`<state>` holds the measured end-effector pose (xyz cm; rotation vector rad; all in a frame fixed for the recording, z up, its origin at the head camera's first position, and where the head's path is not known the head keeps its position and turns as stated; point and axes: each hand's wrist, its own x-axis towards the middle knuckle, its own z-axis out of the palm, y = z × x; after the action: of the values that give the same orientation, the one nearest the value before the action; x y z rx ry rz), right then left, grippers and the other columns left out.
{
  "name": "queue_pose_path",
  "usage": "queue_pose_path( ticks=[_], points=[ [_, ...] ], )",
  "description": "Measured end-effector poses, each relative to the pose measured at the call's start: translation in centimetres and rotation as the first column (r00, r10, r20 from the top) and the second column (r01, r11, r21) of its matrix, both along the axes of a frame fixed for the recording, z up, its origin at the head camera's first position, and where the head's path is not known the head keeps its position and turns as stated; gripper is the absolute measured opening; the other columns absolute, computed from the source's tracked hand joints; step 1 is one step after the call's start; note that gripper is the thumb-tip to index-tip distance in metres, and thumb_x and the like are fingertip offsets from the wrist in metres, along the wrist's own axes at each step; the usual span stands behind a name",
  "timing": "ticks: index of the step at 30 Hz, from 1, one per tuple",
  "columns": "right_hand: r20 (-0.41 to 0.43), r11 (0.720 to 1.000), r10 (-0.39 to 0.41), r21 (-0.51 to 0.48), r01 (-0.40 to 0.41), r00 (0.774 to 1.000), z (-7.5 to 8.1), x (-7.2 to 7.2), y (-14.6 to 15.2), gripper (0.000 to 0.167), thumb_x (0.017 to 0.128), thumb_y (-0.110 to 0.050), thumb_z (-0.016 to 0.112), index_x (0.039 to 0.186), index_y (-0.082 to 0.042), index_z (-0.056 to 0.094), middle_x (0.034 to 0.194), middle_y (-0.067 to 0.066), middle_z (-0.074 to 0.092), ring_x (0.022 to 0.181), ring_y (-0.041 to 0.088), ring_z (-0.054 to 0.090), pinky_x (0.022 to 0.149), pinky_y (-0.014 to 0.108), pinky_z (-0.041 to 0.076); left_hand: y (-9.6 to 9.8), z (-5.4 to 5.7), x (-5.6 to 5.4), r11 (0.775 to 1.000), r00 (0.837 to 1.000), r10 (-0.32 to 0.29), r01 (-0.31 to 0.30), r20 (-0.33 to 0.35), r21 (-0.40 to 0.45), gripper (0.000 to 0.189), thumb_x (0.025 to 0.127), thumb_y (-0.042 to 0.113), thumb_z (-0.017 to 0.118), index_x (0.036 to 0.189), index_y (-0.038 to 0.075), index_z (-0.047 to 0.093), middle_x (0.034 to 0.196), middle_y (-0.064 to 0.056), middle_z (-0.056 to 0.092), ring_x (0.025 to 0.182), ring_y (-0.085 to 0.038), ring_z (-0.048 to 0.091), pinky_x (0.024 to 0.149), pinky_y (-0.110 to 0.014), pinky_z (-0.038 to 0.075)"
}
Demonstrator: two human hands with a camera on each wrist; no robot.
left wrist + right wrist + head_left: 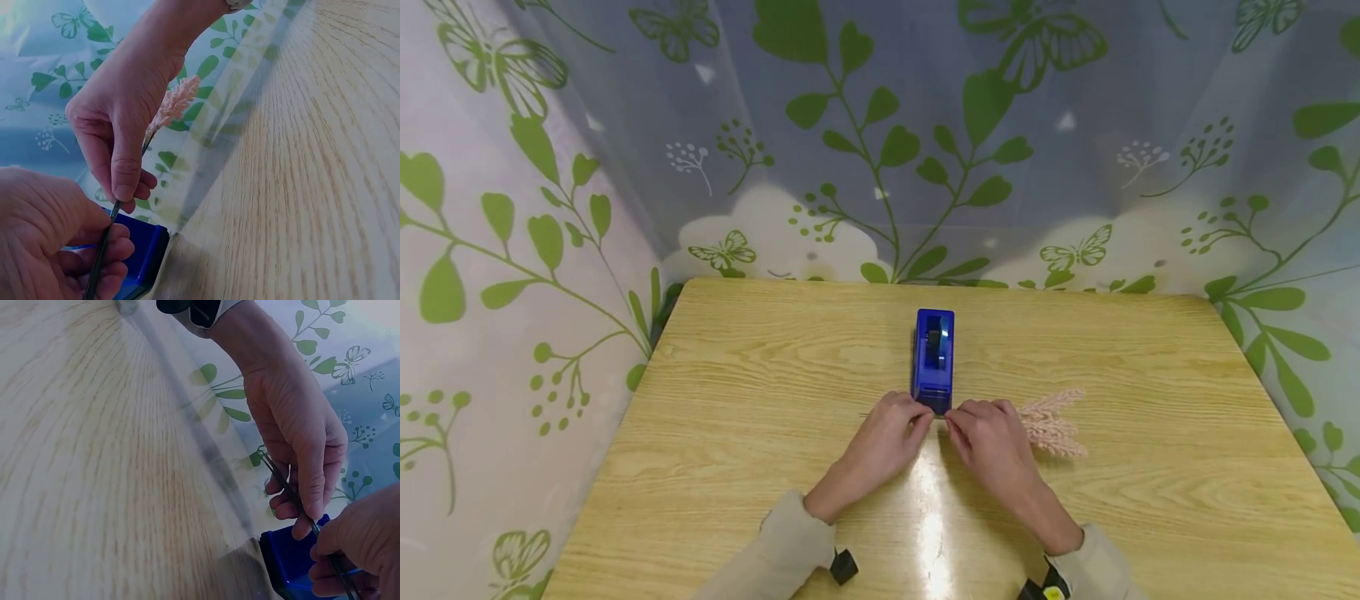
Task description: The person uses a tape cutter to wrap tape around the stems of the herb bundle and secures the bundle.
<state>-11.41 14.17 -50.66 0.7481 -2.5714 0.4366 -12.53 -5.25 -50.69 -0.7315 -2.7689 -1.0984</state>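
Pink artificial flower sprays (1054, 427) with thin dark stems (282, 481) lie crosswise in front of a blue tape dispenser (934, 358). My left hand (883, 439) pinches the stems between thumb and fingers, left of the dispenser's front end. Close by on the right, my right hand (996, 446) pinches the same stems, with the fluffy heads sticking out past it. Both sets of fingertips meet near the dispenser's cutting edge. In the left wrist view a single pink head (178, 103) shows behind the right hand; the fingers hide part of the stems.
The wooden table (760, 350) carries the dispenser near its middle. A curtain (865, 108) printed with leaves and butterflies hangs along the back and sides. Dark wrist devices (844, 567) sit at both cuffs.
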Motion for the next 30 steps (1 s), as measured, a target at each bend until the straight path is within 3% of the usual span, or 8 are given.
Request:
queue_pose_path(
  ticks=[7, 12, 16, 24, 28, 30],
  points=[
    [-0.080, 0.999, 0.027, -0.028, -0.029, 0.996, -0.5, -0.1, 0.1, 0.012, 0.080, -0.004, 0.087, 0.090, -0.006, 0.081, 0.084, 0.002, 0.076, 0.075, 0.023, 0.069, 0.074, 0.042, 0.052, -0.1, -0.3, -0.1, 0.997, 0.999, 0.042, -0.043, -0.023, -0.067, 0.015, 0.103, 0.014, 0.066, 0.096, 0.009, 0.078, 0.087, -0.002, 0.072, 0.078, -0.016, 0.060, 0.065, -0.024, 0.048],
    [-0.130, 0.998, 0.046, -0.035, -0.051, 0.990, -1.0, -0.2, 0.4, 0.014, 0.080, -0.004, 0.086, 0.093, -0.006, 0.081, 0.086, 0.003, 0.076, 0.076, 0.024, 0.068, 0.074, 0.041, 0.051, -0.1, -0.3, -0.2, 0.998, 0.999, 0.048, -0.048, -0.014, -0.036, 0.017, 0.103, 0.016, 0.066, 0.093, 0.009, 0.077, 0.081, 0.000, 0.069, 0.072, -0.014, 0.055, 0.064, -0.025, 0.045],
    [-0.147, 0.997, 0.056, -0.048, -0.064, 0.988, -1.3, -0.3, 0.4, 0.016, 0.080, -0.003, 0.086, 0.095, -0.006, 0.081, 0.087, 0.004, 0.076, 0.078, 0.024, 0.068, 0.074, 0.041, 0.051, -0.1, -0.5, -0.4, 0.998, 0.998, 0.064, -0.064, -0.027, 0.019, 0.010, 0.100, 0.013, 0.071, 0.094, 0.009, 0.078, 0.085, -0.001, 0.072, 0.074, -0.013, 0.060, 0.068, -0.026, 0.049],
    [-0.121, 0.993, 0.053, -0.095, -0.064, 0.991, -1.3, -0.4, 0.2, 0.013, 0.081, -0.002, 0.084, 0.093, -0.005, 0.080, 0.086, 0.005, 0.075, 0.078, 0.024, 0.070, 0.074, 0.041, 0.050, 0.0, -0.8, -0.4, 0.995, 0.994, 0.080, -0.076, -0.069, 0.058, 0.005, 0.096, 0.009, 0.075, 0.093, 0.009, 0.079, 0.086, -0.002, 0.074, 0.077, -0.016, 0.065, 0.076, -0.033, 0.052],
    [-0.058, 0.996, 0.017, -0.085, -0.021, 0.998, -1.1, -0.2, 0.0, 0.003, 0.091, -0.009, 0.078, 0.092, -0.006, 0.078, 0.085, 0.005, 0.074, 0.078, 0.025, 0.069, 0.073, 0.040, 0.049, 0.0, -0.9, -0.4, 0.995, 0.992, 0.086, -0.080, -0.093, 0.065, 0.005, 0.096, 0.009, 0.075, 0.093, 0.009, 0.079, 0.085, -0.002, 0.074, 0.077, -0.017, 0.065, 0.076, -0.033, 0.053],
    [-0.022, 0.998, -0.010, -0.060, 0.009, 1.000, -1.0, -0.1, -0.2, 0.008, 0.095, -0.013, 0.073, 0.091, -0.007, 0.077, 0.084, 0.005, 0.074, 0.078, 0.025, 0.069, 0.073, 0.041, 0.049, 0.0, -1.0, -0.4, 0.995, 0.990, 0.090, -0.083, -0.105, 0.063, 0.004, 0.095, 0.009, 0.076, 0.093, 0.010, 0.079, 0.086, -0.002, 0.074, 0.077, -0.017, 0.065, 0.076, -0.034, 0.052]
  ],
)
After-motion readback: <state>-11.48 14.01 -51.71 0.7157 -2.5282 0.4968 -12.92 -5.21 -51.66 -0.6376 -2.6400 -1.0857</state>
